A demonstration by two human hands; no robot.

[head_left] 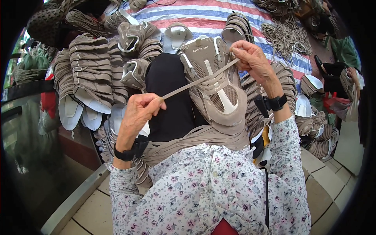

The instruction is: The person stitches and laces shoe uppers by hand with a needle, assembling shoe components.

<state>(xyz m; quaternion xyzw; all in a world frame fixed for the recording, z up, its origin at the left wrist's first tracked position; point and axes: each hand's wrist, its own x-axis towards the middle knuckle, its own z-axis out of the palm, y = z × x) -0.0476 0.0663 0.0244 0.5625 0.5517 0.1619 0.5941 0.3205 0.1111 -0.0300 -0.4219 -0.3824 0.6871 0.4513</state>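
A taupe shoelace (199, 81) is stretched between my two hands, slanting up to the right across a shoe upper. My left hand (141, 110) pinches its lower end above my black-covered thigh. Near the upper's collar, my right hand (252, 60) pinches the other end between thumb and fingertips. The taupe shoe upper (219, 94), with mesh panels and white trim, lies on my lap with its toe toward me. Its lower eyelets show lace across them. A bundle of loose taupe laces (192, 139) lies over my lap.
Stacked shoe uppers (90, 70) stand at the left, with more stacks (284, 84) on the right. A striped plastic sheet (203, 17) spreads ahead, with a heap of laces (286, 37) on it. Another person's hand (354, 76) shows at far right. A glass pane (35, 156) stands left.
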